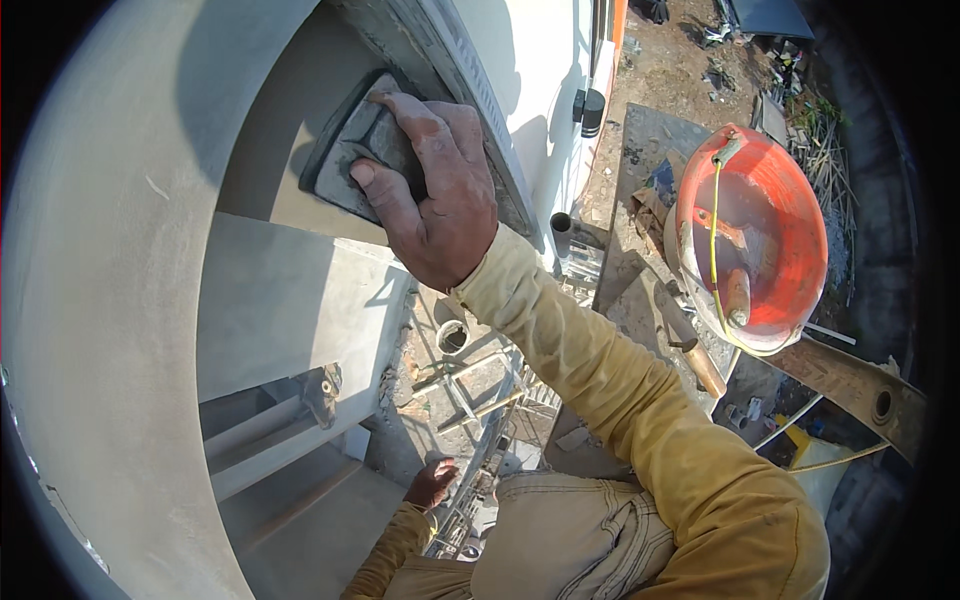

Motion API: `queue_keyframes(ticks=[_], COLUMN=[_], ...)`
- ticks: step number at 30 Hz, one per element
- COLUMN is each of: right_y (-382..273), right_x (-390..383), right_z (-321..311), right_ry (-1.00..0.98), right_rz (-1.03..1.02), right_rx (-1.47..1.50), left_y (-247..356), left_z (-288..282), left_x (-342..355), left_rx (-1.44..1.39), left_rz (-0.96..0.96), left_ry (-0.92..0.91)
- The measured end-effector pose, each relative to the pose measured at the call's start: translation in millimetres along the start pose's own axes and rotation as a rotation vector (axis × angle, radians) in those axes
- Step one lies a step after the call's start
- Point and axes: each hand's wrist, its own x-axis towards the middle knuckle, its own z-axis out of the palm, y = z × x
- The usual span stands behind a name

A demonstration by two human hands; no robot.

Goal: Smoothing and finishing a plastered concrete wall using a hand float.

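My right hand (440, 185) is closed around a grey-smeared plastering float (365, 150) with a dark edge. The float lies against the damp grey plaster (260, 150) of a recessed wall face, beside a ridged frame edge (480, 110). Lower down, my left hand (432, 484) hangs near my knee with its fingers loosely bent and a little apart; nothing shows in it. A curved, smoothly plastered wall (130, 290) fills the left side.
At the right, an orange bucket (815, 230) holds cloudy water and a brush (738, 295). Beside it a trowel with a wooden handle (705, 370) rests on a board (640, 310). A rusty metal beam (850, 385) and scaffold rods stand nearby. Rubble-strewn ground (415, 400) lies far below.
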Motion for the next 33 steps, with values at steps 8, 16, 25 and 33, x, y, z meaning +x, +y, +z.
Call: queue_keyframes(ticks=[8,16,25,33], right_y=[22,-20,2,116], right_x=[-31,-70,79,42], right_z=[-20,-136,-336,-339], right_ry=[-0.073,-0.482,-0.629,-1.131], right_rz=[0.201,0.492,0.923,0.818], right_rx=[-0.024,0.017,-1.022,-1.216], left_y=[10,50,43,29], left_z=[-18,-4,-10,-13], left_x=[11,17,32,36], left_rx=[0.079,-0.051,-0.059,0.095], left_rz=[0.019,0.026,-0.051,0.107], left_ry=[0.025,-0.002,-0.026,0.05])
